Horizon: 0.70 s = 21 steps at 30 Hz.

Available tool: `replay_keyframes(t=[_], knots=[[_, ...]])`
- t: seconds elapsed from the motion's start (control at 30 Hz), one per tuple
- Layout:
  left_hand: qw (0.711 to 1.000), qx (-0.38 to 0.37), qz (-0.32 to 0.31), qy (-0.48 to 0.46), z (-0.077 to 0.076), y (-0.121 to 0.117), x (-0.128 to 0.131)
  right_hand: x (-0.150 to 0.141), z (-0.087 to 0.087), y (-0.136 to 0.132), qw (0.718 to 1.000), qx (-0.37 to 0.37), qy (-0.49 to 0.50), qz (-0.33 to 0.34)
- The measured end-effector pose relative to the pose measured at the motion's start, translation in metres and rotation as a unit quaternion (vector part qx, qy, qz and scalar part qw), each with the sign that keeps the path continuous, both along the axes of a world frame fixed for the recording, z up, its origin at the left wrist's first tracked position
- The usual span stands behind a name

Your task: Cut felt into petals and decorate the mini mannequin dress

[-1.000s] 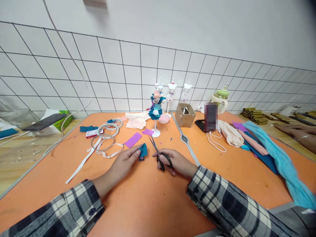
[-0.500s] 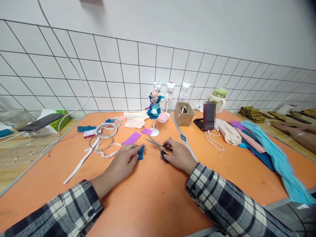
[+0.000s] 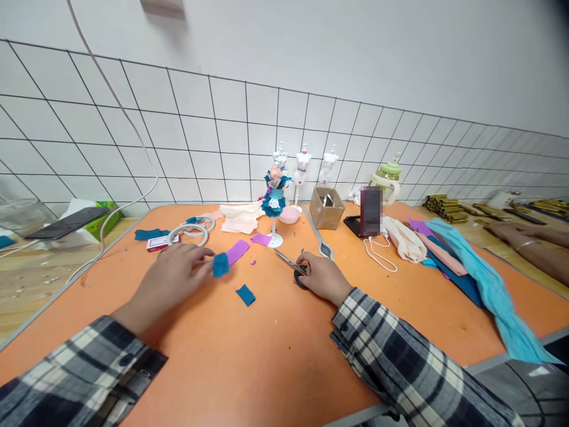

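Note:
My left hand [image 3: 175, 276] pinches a small teal piece of crepe paper [image 3: 221, 265] at the fingertips, slightly blurred, just above the table. A second teal piece [image 3: 246, 295] lies flat on the orange table [image 3: 249, 362] between my hands. My right hand [image 3: 326, 277] is closed around the black handles of a pair of scissors [image 3: 288, 259], whose blades point left and away, close together. Purple strips [image 3: 239, 253] lie beyond the teal pieces. Behind them stands a small dress form [image 3: 274, 201] clad in teal ruffles with a pink top.
Tape rolls [image 3: 202, 239] and a small red-white box [image 3: 162, 242] sit at left. White mini dress forms [image 3: 303, 163], a cardboard box [image 3: 328, 216], a phone [image 3: 371, 212] and a bottle [image 3: 386, 178] line the back. Colored paper [image 3: 489, 279] lies at right, near another person's hand [image 3: 515, 237].
My left hand has moved left, lifting one teal piece; another now shows on the table. The scissor blades have come together while my right hand stays nearly in place.

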<state>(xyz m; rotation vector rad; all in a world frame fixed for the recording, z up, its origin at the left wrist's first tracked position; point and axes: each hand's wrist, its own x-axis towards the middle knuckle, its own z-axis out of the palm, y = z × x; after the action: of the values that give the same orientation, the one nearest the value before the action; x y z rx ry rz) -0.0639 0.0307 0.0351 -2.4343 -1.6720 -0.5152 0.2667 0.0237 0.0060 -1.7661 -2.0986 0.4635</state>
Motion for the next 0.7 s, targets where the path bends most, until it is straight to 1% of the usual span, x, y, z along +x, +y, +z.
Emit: replay_keyframes(t=[0.07, 0.13, 0.17, 0.23, 0.3, 0.4, 0.47, 0.5, 0.6, 0.67, 0.7], knots=[[0.996, -0.008, 0.059, 0.068, 0.005, 0.004, -0.016, 0.0, 0.0, 0.001, 1.0, -0.001, 0.009, -0.002], [0.986, -0.025, 0.116, 0.119, 0.006, 0.004, -0.023, 0.0, -0.002, 0.003, 1.0, -0.003, 0.015, -0.005], [0.981, -0.036, 0.133, 0.135, 0.005, 0.003, -0.023, 0.0, -0.002, 0.003, 1.0, -0.004, 0.017, -0.005], [0.978, -0.053, 0.14, 0.144, 0.004, 0.0, -0.017, 0.0, -0.003, 0.004, 1.0, -0.005, 0.02, -0.003], [0.983, -0.049, 0.125, 0.125, 0.005, -0.004, -0.01, 0.0, -0.004, 0.004, 1.0, -0.007, 0.022, -0.001], [0.99, 0.016, 0.103, 0.096, 0.007, -0.008, -0.002, 0.001, -0.005, 0.004, 1.0, -0.008, 0.026, 0.001], [0.993, 0.053, 0.071, 0.082, 0.007, -0.01, 0.0, 0.001, -0.005, 0.003, 1.0, -0.007, 0.03, 0.002], [0.995, 0.055, 0.044, 0.071, 0.006, -0.011, 0.001, 0.002, -0.006, 0.003, 0.999, -0.007, 0.032, 0.002], [0.999, 0.013, -0.053, -0.005, -0.007, -0.015, 0.012, 0.001, -0.006, 0.003, 0.999, -0.007, 0.038, 0.009], [0.99, -0.019, -0.091, -0.103, -0.02, -0.018, 0.024, 0.0, -0.005, 0.002, 0.999, -0.009, 0.043, 0.019], [0.983, -0.039, -0.117, -0.138, -0.027, -0.019, 0.031, -0.001, -0.005, 0.002, 0.999, -0.01, 0.045, 0.026]])
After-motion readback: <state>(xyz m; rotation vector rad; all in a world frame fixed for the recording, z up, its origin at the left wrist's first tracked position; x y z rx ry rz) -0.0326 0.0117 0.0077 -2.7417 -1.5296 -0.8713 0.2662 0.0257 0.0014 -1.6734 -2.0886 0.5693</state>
